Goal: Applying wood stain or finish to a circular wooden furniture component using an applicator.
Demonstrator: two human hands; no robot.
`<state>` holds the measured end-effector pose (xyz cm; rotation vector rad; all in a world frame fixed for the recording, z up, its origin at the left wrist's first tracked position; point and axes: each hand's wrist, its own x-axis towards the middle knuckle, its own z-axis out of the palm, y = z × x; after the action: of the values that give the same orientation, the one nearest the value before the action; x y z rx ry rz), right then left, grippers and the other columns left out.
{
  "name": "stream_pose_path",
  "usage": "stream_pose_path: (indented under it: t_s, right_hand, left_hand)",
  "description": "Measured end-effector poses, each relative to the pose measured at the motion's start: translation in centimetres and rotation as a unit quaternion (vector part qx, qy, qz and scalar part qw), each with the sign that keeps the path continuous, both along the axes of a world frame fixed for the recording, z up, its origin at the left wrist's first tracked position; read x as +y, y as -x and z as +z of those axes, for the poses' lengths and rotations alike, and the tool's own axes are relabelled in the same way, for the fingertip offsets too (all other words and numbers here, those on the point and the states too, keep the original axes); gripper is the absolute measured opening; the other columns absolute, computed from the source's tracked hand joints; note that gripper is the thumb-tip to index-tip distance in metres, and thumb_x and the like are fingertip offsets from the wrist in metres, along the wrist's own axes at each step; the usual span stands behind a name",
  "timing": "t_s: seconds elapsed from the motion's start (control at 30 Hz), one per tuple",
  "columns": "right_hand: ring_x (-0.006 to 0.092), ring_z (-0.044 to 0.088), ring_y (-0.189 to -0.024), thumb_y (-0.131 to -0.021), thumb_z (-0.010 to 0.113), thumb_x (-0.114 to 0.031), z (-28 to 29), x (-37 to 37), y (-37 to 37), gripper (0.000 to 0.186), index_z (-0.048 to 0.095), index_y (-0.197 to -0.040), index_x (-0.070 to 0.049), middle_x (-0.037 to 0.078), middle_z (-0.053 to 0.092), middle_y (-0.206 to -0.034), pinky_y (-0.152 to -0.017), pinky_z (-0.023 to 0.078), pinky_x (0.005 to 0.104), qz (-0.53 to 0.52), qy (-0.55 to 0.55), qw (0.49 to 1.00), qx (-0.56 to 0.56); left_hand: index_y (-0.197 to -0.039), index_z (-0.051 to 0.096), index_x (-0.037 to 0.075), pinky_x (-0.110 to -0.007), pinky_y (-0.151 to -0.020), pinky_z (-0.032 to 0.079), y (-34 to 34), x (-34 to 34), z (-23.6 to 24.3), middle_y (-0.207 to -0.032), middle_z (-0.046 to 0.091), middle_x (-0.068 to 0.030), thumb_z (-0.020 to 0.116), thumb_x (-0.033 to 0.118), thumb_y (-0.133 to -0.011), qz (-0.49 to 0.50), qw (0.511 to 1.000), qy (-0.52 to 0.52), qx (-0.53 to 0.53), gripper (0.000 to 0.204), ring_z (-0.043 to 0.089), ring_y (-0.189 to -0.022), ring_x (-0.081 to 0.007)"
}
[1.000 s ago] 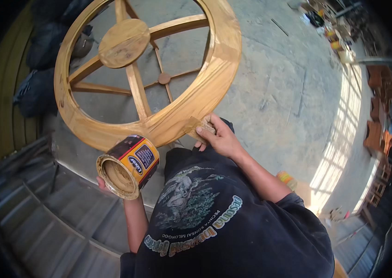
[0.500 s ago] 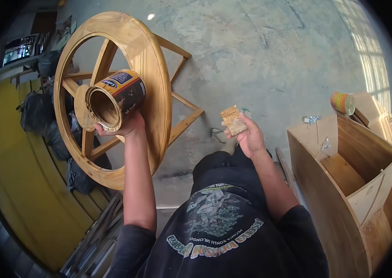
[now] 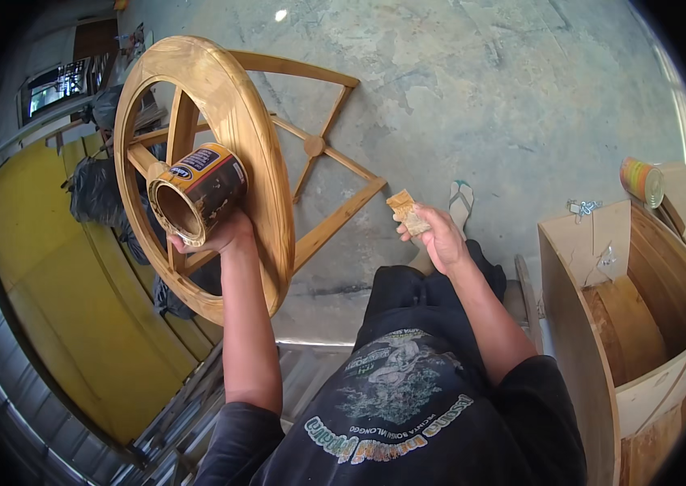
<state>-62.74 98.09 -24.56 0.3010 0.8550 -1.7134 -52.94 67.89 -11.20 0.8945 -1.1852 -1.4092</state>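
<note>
My left hand (image 3: 228,234) is wrapped under an opened tin can (image 3: 217,180) with a dark and orange label. The can lies tipped on its side, its smeared mouth facing me and its inside coated tan. Behind it stands a round wooden frame with crossed spokes and legs (image 3: 258,154), turned on its edge. In my right hand (image 3: 440,240), thumb and fingers pinch a small flat stained piece (image 3: 404,208), tan and orange; its exact kind cannot be made out. That hand is held apart from the can and the frame.
On the right stands an open wooden box (image 3: 578,324), with a second printed can (image 3: 643,182) beyond it. Yellow sheeting (image 3: 59,324) and black plastic bags (image 3: 100,190) lie at the left. My sandalled foot (image 3: 460,202) rests on the concrete floor (image 3: 440,97).
The view has shifted, so the frame's crossed leg braces and my sandalled foot show more. A tan disc seen beside the can's mouth is no longer visible. Both hands keep their holds.
</note>
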Motion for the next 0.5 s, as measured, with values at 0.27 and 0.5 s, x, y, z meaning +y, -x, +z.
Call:
stream_pose_path:
  t_s: [0.27,0.5]
  right_hand:
    - [0.0141,0.060,-0.089,-0.096,0.059,-0.030,0.7,-4.1,1.6,0.052,0.056,-0.129,0.011,0.008,0.064,-0.103,-0.081,0.050,0.0286,0.082,-0.005,0.992,0.091]
    - [0.0126,0.060,-0.092,-0.097,0.062,-0.024,2.0,-6.7,2.4,0.043,0.059,-0.131,0.002,0.004,0.063,-0.108,-0.085,0.049,0.0274,0.128,-0.002,0.983,0.132]
  left_hand:
    - [-0.148,0.040,0.017,-0.058,-0.102,0.043,0.7,1.1,0.3,-0.143,0.047,-0.0115,0.039,0.085,-0.071,0.019,0.999,0.009,-0.045,0.103,0.048,-0.129,-0.0381]
    - [-0.148,0.039,0.016,-0.056,-0.103,0.044,0.0,0.6,0.2,-0.142,0.048,-0.0112,0.042,0.084,-0.071,0.017,0.999,0.012,-0.045,0.103,0.049,-0.128,-0.0376]
